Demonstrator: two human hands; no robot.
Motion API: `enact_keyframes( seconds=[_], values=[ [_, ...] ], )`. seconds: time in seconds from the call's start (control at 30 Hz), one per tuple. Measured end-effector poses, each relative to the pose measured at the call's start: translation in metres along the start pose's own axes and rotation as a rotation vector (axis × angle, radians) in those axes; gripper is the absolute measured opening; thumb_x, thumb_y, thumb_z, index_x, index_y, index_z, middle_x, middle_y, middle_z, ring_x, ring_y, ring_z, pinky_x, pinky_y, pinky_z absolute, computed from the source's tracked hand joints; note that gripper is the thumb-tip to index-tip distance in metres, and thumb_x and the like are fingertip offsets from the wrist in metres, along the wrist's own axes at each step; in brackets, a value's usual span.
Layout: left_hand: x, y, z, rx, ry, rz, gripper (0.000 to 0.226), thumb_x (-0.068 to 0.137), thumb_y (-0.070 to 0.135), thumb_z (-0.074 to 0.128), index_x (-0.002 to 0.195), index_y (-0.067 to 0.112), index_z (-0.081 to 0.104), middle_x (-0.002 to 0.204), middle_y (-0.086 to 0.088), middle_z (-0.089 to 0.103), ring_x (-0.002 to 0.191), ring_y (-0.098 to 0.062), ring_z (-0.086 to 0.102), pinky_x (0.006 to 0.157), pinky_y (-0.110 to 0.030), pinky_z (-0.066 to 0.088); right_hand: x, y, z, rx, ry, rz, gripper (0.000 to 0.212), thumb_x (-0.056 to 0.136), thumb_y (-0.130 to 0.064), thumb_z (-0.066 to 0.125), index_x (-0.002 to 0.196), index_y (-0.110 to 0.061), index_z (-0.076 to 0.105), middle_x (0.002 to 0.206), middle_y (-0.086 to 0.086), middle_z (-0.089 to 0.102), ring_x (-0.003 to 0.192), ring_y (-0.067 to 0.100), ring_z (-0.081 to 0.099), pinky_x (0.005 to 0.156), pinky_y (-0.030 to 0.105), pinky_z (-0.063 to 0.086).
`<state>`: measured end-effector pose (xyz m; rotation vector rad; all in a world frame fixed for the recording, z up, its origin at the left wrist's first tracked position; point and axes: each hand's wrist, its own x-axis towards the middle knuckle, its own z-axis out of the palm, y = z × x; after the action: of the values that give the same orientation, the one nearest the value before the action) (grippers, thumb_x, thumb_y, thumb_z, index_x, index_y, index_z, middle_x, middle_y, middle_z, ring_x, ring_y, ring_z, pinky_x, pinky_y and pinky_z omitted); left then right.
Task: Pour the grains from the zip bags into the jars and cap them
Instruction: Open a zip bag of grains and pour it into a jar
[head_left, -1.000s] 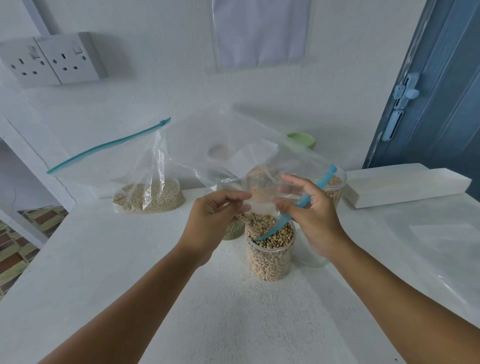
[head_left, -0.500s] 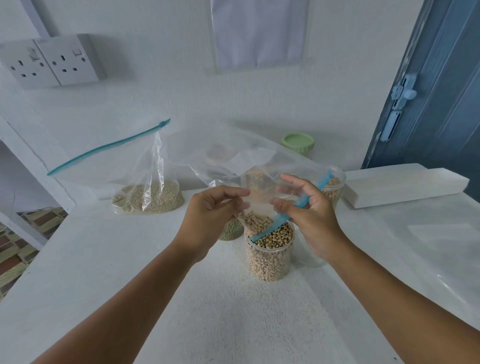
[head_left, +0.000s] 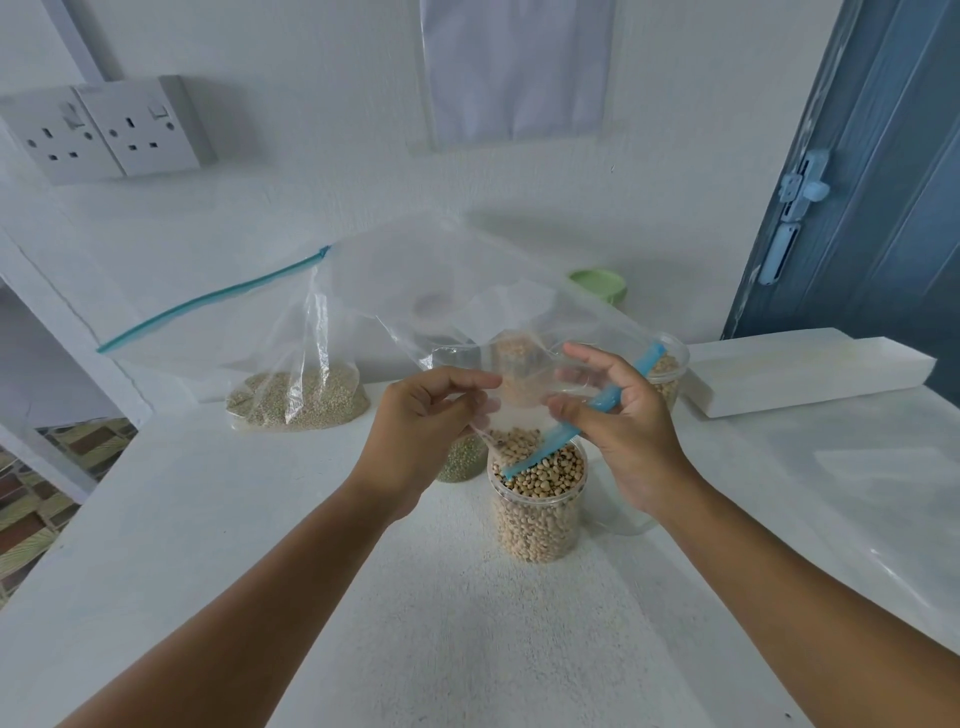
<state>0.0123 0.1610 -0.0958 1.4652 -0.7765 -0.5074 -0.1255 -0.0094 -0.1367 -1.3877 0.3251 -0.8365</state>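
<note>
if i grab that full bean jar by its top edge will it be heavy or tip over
The bean jar is filled to its rim, so it will likely feel heavy for its size. It looks taller than wide, so a push near the top may tip it. It has no lid on, so beans would probably spill.

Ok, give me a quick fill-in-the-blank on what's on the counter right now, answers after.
1. Both hands hold the clear zip bag upturned over the clear plastic jar of ____ beans.
2. The right hand pinches the bag's ____ zip strip.
3. The second zip bag, left of the left hand, still holds ____.
4. The lid by the wall is ____.

Answers: black-eyed; blue; grain; green
</note>
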Motion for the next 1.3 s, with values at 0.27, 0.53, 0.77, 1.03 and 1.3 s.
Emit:
enact_keyframes(
  seconds=[0.27, 0.53, 0.77, 1.03, 1.3],
  values=[
    [0.004, -0.002, 0.004, -0.005, -0.018, 0.026, 0.023, 0.098, -0.001, 0.067, 0.104, 0.016, 0.081, 0.099, -0.017, 0.078, 0.104, -0.043, 0.071, 0.099, -0.055, 0.058, 0.001, 0.000, -0.006, 0.026, 0.031, 0.011, 0.054, 0.078, -0.005, 0.085, 0.125, -0.029, 0.070, 0.111, -0.006, 0.076, 0.114, 0.024, 0.071, 0.086, 0.034, 0.061],
    [0.003, -0.010, 0.006, 0.000, -0.139, -0.035, 0.024, 0.094, -0.002, 0.070, 0.107, 0.014, 0.081, 0.114, -0.006, 0.078, 0.113, -0.026, 0.072, 0.108, -0.049, 0.053, -0.001, 0.005, -0.005, 0.110, 0.052, 0.027, 0.049, 0.090, 0.003, 0.072, 0.130, -0.026, 0.068, 0.110, -0.005, 0.076, 0.101, 0.030, 0.077, 0.084, 0.033, 0.061],
    [0.004, -0.016, 0.006, 0.115, -0.085, 0.004, 0.023, 0.096, -0.005, 0.067, 0.105, 0.013, 0.079, 0.094, -0.010, 0.079, 0.100, -0.028, 0.075, 0.100, -0.046, 0.059, -0.004, 0.005, -0.005, 0.001, 0.034, 0.018, 0.057, 0.081, -0.008, 0.084, 0.131, -0.030, 0.068, 0.114, -0.007, 0.075, 0.115, 0.022, 0.071, 0.094, 0.042, 0.060],
    [0.001, -0.016, -0.003, 0.176, -0.082, 0.066, 0.019, 0.093, -0.001, 0.073, 0.103, 0.013, 0.080, 0.095, -0.003, 0.080, 0.095, -0.021, 0.077, 0.088, -0.032, 0.062, -0.007, 0.008, -0.001, -0.048, -0.003, 0.003, 0.067, 0.074, -0.005, 0.087, 0.133, -0.029, 0.065, 0.120, 0.002, 0.073, 0.109, 0.025, 0.074, 0.095, 0.040, 0.061],
    [0.003, -0.015, -0.002, 0.175, -0.092, 0.089, 0.018, 0.094, -0.002, 0.072, 0.104, 0.010, 0.080, 0.096, -0.004, 0.080, 0.096, -0.022, 0.077, 0.093, -0.036, 0.061, -0.004, 0.006, 0.004, -0.083, 0.021, -0.004, 0.057, 0.076, -0.021, 0.088, 0.125, -0.042, 0.068, 0.119, -0.006, 0.074, 0.118, 0.019, 0.069, 0.104, 0.052, 0.055]
  ],
)
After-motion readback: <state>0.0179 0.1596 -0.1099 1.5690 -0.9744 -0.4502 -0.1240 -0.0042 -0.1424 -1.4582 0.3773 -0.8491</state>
